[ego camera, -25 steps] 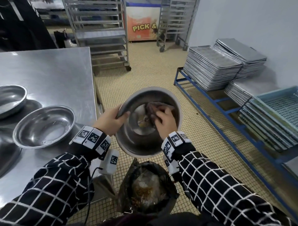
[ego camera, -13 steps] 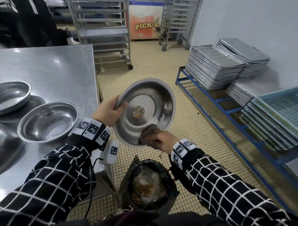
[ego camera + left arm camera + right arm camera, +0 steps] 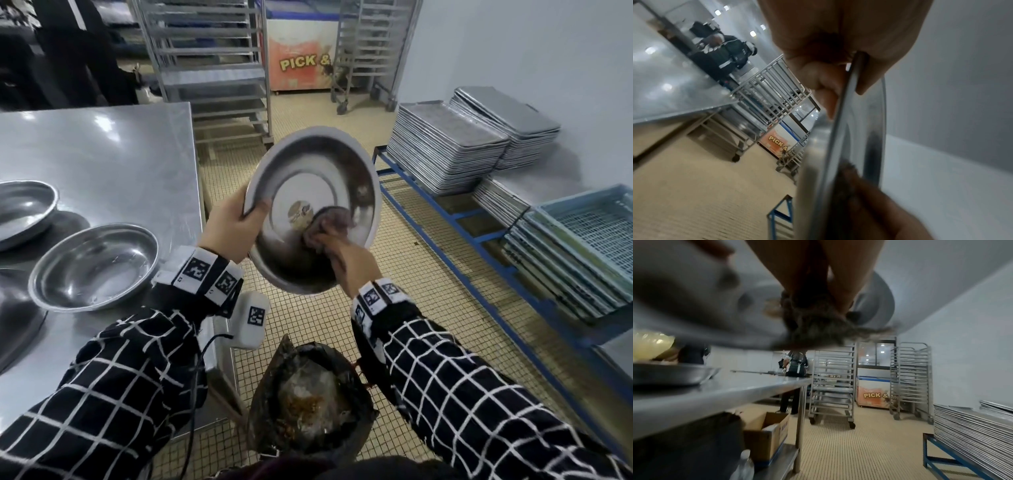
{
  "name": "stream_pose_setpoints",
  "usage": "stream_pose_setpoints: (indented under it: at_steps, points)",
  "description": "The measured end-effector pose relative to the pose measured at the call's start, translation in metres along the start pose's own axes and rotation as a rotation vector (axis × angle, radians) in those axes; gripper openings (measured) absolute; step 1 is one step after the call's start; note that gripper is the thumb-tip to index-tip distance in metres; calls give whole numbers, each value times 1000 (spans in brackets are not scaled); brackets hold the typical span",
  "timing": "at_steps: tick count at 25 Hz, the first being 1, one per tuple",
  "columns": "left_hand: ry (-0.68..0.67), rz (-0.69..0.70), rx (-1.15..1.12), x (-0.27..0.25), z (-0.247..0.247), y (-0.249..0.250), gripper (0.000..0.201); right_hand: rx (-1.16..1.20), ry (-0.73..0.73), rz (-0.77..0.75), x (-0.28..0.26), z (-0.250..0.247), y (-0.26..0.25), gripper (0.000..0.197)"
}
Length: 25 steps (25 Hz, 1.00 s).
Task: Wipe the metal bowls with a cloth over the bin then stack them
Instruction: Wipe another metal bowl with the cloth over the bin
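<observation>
Fingers of left hand [image 3: 230, 229] clamped on bowl [image 3: 318, 171] rim, right hand [image 3: 346, 258] fingers bunching cloth [image 3: 330, 222] inside it

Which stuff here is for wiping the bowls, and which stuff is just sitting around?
For the job:
held bowl, gripped by the left hand
cloth in the right hand
bin
bowls on the table

Just sitting around:
baking trays
blue crates
trolley racks
cardboard box

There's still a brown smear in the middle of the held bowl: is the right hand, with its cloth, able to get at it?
Probably yes: the smear lies bare, just beside the cloth in the right hand.
</observation>
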<state>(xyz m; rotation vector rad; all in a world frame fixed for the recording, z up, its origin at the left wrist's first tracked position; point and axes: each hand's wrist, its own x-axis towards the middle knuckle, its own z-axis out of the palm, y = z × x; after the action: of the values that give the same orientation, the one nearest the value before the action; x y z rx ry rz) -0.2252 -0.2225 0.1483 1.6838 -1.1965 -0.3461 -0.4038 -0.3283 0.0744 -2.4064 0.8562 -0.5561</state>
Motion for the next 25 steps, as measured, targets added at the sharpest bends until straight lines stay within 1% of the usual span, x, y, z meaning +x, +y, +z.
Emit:
stream_pose_setpoints:
  at_steps: [2,3,4,5,6,7,9,10,11,12,14,16,17,18,19,20,21,22,23,25]
  points:
    - [29,25,27,4,-2,3,17,-29,47,-109,-15,14,2,32]
    - [41,31,60,6,-2,3,22,-49,36,-144,-22,20,2,31]
    - [53,27,91,6,-1,3,26,-56,-1,-149,-28,24,3,31]
    - [67,18,111,6,0,2,27,-36,-32,-122,-32,26,5,29]
    - [85,8,117,6,1,1,26,38,-25,-71,-36,26,5,27]
    - [110,-3,111,4,2,-2,25,160,41,1,-38,26,5,25]
    - [154,-33,88,2,6,-3,24,406,286,142,-41,26,-5,29]
    - [161,-49,71,0,8,-3,24,483,358,168,-40,28,-17,30]
    - [159,-54,41,-1,12,0,24,513,357,143,-37,29,-33,31]
    - [149,-46,5,-3,15,4,23,491,299,71,-34,32,-47,31]
    - [122,6,-33,-4,18,13,21,352,138,-93,-31,35,-61,37]
    - [93,34,-71,-1,14,21,15,148,84,-171,-26,25,-44,46]
    - [79,35,-103,1,11,25,14,-1,71,-181,-20,19,-27,48]
    - [66,42,-118,3,9,27,13,-170,37,-154,-15,11,-9,51]
    - [57,54,-115,4,9,30,12,-307,0,-81,-10,4,8,54]
    - [56,67,-108,5,10,31,12,-392,-9,2,-6,-3,19,57]
    - [65,71,-114,6,13,32,11,-421,19,64,-2,-8,25,61]
    - [84,62,-130,7,16,34,12,-406,71,89,0,-10,23,65]
    - [107,51,-145,9,18,33,14,-346,124,67,-2,-9,13,64]
    - [146,42,-169,13,21,31,15,-115,196,-37,-12,5,-19,51]
